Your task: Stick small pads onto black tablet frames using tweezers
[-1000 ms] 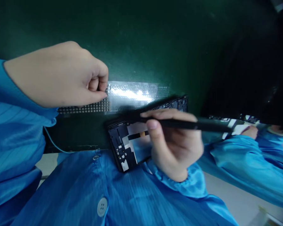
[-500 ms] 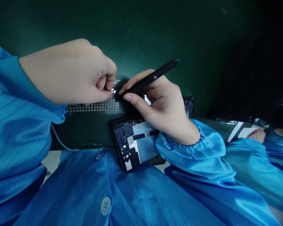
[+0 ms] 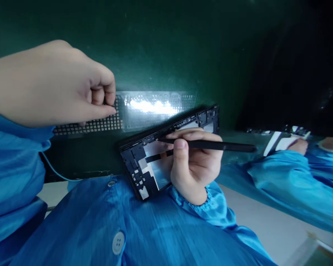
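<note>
My right hand (image 3: 195,162) grips black tweezers (image 3: 224,145), whose pointed tip meets the upper inner edge of an open device frame (image 3: 133,157). The frame is a black, tablet-like housing with white and silver patches, tilted at the table's front edge against my clothing. My left hand (image 3: 63,87) is closed, thumb and curled index finger pinched at the clear sheet (image 3: 124,125) with rows of small square pads (image 3: 105,123). Part of the pad rows is hidden under that hand. Anything tiny at the tweezer tip is too small to make out.
The clear strip's right part shines on the green tabletop (image 3: 155,44). To the right, another person's hand (image 3: 299,146) and blue sleeve (image 3: 294,173) are near white and dark parts (image 3: 284,142). A thin blue cord (image 3: 54,168) hangs from my left sleeve.
My right hand has moved with the tweezers from the pad sheet down to the device frame, and the tweezers now lie nearly level. My left hand has shifted left along the sheet.
</note>
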`<action>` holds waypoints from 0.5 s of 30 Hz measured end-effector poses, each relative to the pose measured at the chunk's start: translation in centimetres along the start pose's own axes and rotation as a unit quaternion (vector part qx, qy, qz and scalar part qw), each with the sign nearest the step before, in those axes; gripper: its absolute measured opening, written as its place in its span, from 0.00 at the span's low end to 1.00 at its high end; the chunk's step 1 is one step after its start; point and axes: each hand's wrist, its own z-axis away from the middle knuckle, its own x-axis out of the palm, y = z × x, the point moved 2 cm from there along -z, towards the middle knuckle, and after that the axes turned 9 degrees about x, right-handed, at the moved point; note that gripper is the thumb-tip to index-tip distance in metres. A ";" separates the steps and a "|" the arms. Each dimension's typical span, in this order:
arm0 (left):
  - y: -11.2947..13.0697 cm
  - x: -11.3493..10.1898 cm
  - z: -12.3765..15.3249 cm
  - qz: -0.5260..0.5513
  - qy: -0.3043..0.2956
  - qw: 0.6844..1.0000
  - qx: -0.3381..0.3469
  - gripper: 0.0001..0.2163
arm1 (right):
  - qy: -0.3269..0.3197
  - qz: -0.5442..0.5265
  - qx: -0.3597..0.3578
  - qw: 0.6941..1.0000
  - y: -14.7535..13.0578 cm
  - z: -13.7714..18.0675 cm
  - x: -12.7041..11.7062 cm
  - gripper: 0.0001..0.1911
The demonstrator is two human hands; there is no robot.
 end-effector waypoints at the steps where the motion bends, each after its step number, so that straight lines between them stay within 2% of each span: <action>1: 0.1 -0.1 -0.1 -0.002 -0.012 1.000 -0.010 0.41 | -0.003 0.000 -0.012 1.000 0.3 0.2 0.2 0.08; 4: 0.4 -0.4 -0.1 0.007 -0.029 0.999 -0.038 0.42 | -0.015 0.012 -0.018 1.000 0.6 0.3 0.5 0.11; 6: 0.3 -0.3 0.0 0.021 -0.026 0.999 -0.043 0.40 | -0.031 0.043 -0.043 0.998 0.1 0.2 0.3 0.13; 8: 0.1 -0.2 0.2 0.031 -0.017 0.999 -0.034 0.34 | -0.059 0.081 -0.071 0.992 -0.9 -0.2 0.0 0.15; 11: -0.1 -0.2 0.3 0.045 0.000 0.999 -0.008 0.30 | -0.109 0.115 -0.059 0.986 -2.1 -2.4 -0.1 0.14; 13: 0.2 -0.3 0.3 0.060 0.008 0.998 -0.005 0.33 | -0.182 0.111 -0.037 0.976 -2.2 -4.8 0.6 0.09; 15: 0.7 -0.4 0.2 0.074 0.004 0.997 -0.015 0.34 | -0.281 0.095 -0.031 0.955 -1.7 -7.2 1.9 0.06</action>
